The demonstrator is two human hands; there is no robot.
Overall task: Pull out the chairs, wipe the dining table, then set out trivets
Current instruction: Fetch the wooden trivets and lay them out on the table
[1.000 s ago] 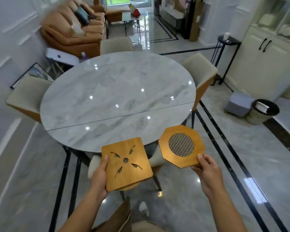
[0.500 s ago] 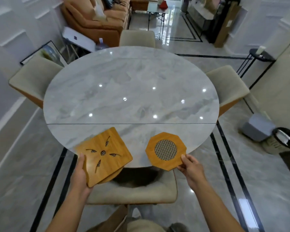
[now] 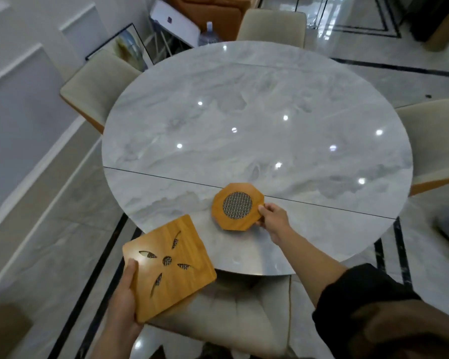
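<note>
marble table (image 3: 244, 112) below, each hand (image 3: 274, 220) gripping a wooden trivet (image 3: 237, 206).

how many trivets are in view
2: the square trivet in the left hand off the table's near edge, the octagonal trivet in the right hand over it.

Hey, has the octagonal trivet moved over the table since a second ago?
Yes. The octagonal trivet, held in the right hand, has gone forward from beyond the table's near edge to over the seam line across the tabletop.
</note>
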